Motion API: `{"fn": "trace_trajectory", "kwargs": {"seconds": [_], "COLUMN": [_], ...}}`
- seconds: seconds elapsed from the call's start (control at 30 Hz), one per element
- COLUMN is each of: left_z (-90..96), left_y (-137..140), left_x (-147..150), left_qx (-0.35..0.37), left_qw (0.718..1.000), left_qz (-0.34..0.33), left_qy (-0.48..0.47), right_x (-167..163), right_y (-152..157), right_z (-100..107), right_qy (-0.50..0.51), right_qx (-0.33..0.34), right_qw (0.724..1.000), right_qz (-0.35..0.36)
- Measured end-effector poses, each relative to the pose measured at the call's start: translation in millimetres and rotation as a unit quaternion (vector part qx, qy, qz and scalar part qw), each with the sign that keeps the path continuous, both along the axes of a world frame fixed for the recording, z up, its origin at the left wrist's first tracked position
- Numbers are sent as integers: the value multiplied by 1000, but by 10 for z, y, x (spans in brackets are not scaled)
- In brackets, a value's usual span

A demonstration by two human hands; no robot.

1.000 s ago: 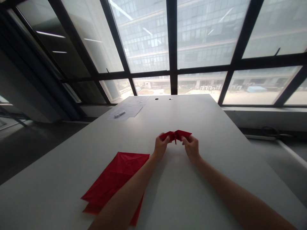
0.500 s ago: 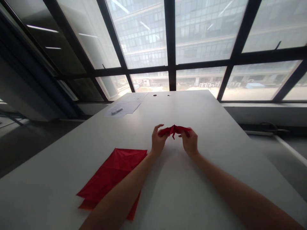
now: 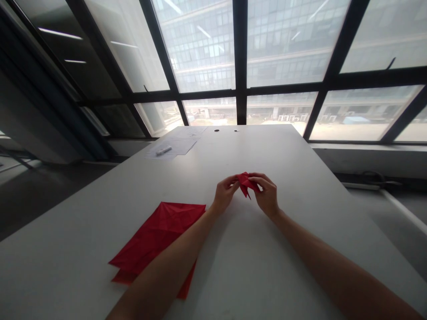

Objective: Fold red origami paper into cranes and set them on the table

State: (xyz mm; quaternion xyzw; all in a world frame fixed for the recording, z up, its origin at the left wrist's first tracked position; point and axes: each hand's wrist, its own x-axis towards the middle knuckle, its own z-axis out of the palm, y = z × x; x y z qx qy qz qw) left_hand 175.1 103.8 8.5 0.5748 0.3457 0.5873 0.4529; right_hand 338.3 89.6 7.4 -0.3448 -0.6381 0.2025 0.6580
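Observation:
A small red origami crane [image 3: 246, 181] is held up between my two hands over the white table. My left hand [image 3: 227, 192] pinches its left side with the fingertips. On the other side my right hand [image 3: 267, 191] grips it between thumb and fingers, hiding part of the paper. Two narrow points of the folded paper hang down between the hands. Beside my left forearm lie creased red paper sheets [image 3: 156, 233], overlapping one another and partly covered by that arm.
The white table [image 3: 267, 151] stretches to the windows. White papers [image 3: 185, 144] lie at its far left, with a whitish marker-like stick [image 3: 163, 151] on them. A dark round hole [image 3: 216, 130] sits near the far edge. A dark curtain [image 3: 50, 98] hangs at left.
The crane's wide-spread wings have been turned and drawn in, so it looks more compact. My left hand has shifted slightly right, its raised finger now on the paper. The view has moved slightly.

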Motion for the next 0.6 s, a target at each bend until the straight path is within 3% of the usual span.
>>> {"fn": "trace_trajectory", "kwargs": {"seconds": [0.23, 0.43, 0.6], "left_z": [-40, 6, -14], "left_y": [31, -18, -12], "left_x": [2, 12, 17], "left_qx": [13, 52, 40], "left_qw": [998, 998, 996], "left_qz": [53, 9, 74], "left_qy": [-20, 17, 18], "right_x": [22, 1, -17], "right_y": [23, 63, 80], "right_z": [-14, -22, -48], "right_qy": [-11, -5, 0], "right_qx": [6, -56, -26], "right_qw": [1000, 998, 998], "right_qz": [-8, -2, -66]}}
